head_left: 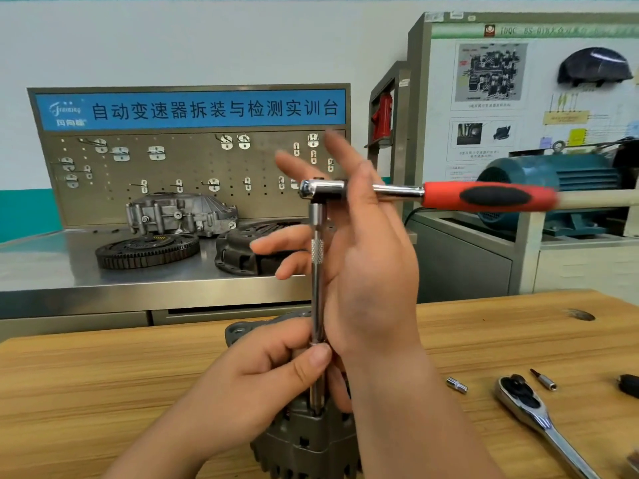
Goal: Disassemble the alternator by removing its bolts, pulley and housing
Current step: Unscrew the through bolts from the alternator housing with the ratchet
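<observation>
The grey alternator stands on the wooden table at the bottom centre, largely hidden by my hands. A long chrome extension bar rises upright from its top to a ratchet wrench with a red and black handle pointing right. My left hand pinches the lower part of the bar just above the housing. My right hand is beside the ratchet head with fingers spread and blurred; the palm rests against the wrench near the head without gripping it.
A second chrome ratchet, a small socket and a bit adapter lie on the table to the right. Behind stand a steel bench with a flywheel, clutch cover, gearbox housing, a pegboard and a blue motor.
</observation>
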